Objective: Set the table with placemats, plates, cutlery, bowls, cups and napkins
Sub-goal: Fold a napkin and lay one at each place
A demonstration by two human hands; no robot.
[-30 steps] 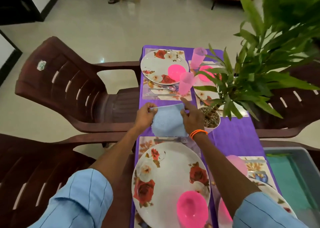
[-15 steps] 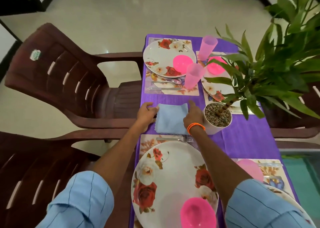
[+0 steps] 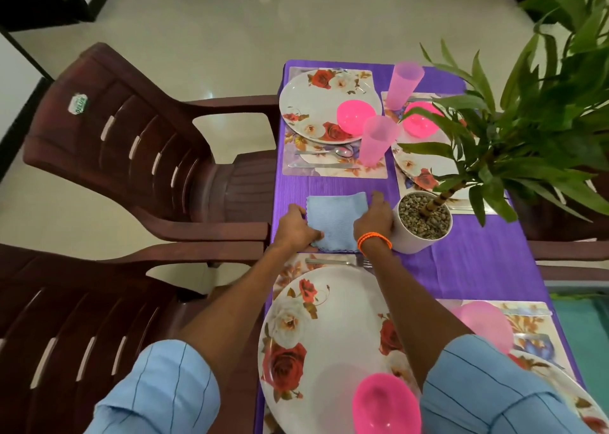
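Observation:
A folded light blue napkin [image 3: 336, 218] lies flat on the purple tablecloth [image 3: 478, 262], between the near and far left place settings. My left hand [image 3: 298, 229] grips the napkin's near left corner, thumb on top and fingers curled. My right hand [image 3: 374, 218] rests on its right edge with the index finger stretched forward. The near floral plate [image 3: 313, 334] carries a pink bowl [image 3: 385, 404], and a fork [image 3: 333, 261] lies just beyond it. The far plate [image 3: 316, 110] holds another pink bowl [image 3: 357, 115], with a pink cup [image 3: 375, 140] beside it.
A white pot [image 3: 408, 236] with a leafy plant stands right against my right hand. A spoon [image 3: 329, 152] and knife [image 3: 323, 165] lie on the far placemat. Two brown plastic chairs [image 3: 131, 143] stand left of the table. A teal bin [image 3: 586, 328] sits at the right.
The napkin, held slightly raised a second ago, now lies flat on the cloth. Both hands have come down with it and stay at its edges.

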